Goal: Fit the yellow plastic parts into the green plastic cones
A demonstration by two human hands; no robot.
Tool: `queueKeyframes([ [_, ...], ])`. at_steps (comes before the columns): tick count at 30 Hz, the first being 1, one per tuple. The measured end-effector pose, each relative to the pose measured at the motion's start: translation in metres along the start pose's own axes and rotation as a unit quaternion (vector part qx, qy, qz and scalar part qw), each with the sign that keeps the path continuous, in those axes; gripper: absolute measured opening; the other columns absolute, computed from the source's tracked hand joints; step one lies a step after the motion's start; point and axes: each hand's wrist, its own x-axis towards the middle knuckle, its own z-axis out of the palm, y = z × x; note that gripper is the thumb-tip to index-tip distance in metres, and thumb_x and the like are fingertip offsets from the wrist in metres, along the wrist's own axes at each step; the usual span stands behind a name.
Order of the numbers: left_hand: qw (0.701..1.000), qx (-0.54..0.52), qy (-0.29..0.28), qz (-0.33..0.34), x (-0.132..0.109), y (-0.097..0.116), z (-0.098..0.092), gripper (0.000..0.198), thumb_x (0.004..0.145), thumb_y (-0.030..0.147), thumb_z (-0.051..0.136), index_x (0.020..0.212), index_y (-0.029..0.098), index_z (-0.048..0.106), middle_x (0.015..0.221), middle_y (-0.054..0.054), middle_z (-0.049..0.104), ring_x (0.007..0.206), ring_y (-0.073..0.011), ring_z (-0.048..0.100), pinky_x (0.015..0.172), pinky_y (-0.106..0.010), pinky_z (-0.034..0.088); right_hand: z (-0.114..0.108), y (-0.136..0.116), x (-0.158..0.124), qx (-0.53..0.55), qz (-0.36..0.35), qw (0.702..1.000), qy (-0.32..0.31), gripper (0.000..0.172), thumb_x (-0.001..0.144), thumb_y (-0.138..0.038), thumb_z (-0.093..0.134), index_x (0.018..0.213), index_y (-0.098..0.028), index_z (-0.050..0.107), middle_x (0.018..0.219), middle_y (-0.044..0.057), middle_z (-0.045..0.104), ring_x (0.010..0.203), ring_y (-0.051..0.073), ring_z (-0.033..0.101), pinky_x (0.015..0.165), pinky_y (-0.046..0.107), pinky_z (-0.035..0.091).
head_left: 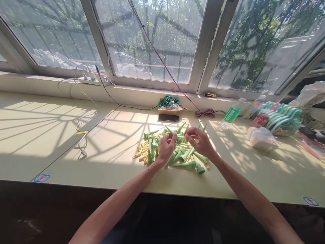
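Note:
A pile of pointed green plastic cones [186, 165] with ribbed collars lies on the table under both hands. My left hand [166, 148] is closed, thumb and fingers pinching a green plastic cone [169, 130] whose tip points up and to the left. My right hand [200, 141] is beside it, a small gap away, with its thumb and fingers curled together. Whatever is between those fingertips is too small to make out. Small yellow plastic pieces [143, 151] are heaped at the pile's left side, and several more show among the cones.
Behind the pile lie a black phone [169, 118] and a small box [170, 109] with green material. To the right are coiled wires [205, 113], a green-labelled bottle [231, 115], a white packet [261, 138] and teal plastic items [285, 118]. A white cable [82, 144] lies left.

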Motion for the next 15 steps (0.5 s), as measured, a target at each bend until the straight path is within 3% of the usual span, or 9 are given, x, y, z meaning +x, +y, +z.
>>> queueKeyframes([
  [3,1.000,0.007,0.003,-0.001,-0.001,0.000,0.000,0.042,0.085,0.053,0.065,0.070,0.018,0.048,0.047,0.008,0.040,0.036,-0.0048,0.037,0.035,-0.018,0.027,0.006,0.030,0.001,0.021,0.042,0.995,0.089,0.020,0.092,-0.039,0.058,0.089,-0.019,0.058,0.092,0.005,0.064,0.076,0.014,0.063,0.064,0.028,0.056],
  [6,1.000,0.021,0.004,0.014,-0.002,0.000,-0.001,0.042,0.085,0.053,0.065,0.069,0.018,0.049,0.049,0.007,0.042,0.037,-0.0050,0.039,0.035,-0.018,0.027,0.010,0.047,-0.004,0.011,0.061,0.990,0.123,0.022,0.091,-0.041,0.059,0.088,-0.019,0.057,0.092,0.005,0.065,0.077,0.015,0.064,0.064,0.028,0.057],
  [11,0.998,0.054,-0.023,0.033,-0.003,-0.001,-0.003,0.036,0.085,0.050,0.067,0.073,0.017,0.057,0.046,0.007,0.040,0.035,-0.0053,0.037,0.034,-0.019,0.025,0.011,0.041,-0.013,0.010,0.054,0.981,0.185,0.019,0.093,-0.039,0.057,0.094,-0.020,0.056,0.090,0.004,0.065,0.074,0.015,0.067,0.067,0.030,0.058],
  [15,0.996,0.080,-0.026,0.040,-0.004,0.000,-0.004,0.034,0.085,0.049,0.067,0.077,0.017,0.062,0.044,0.007,0.041,0.034,-0.0066,0.039,0.034,-0.020,0.029,0.016,0.035,-0.016,-0.024,0.015,0.981,0.190,0.015,0.095,-0.035,0.055,0.096,-0.020,0.060,0.091,0.005,0.064,0.074,0.016,0.066,0.068,0.031,0.059],
])
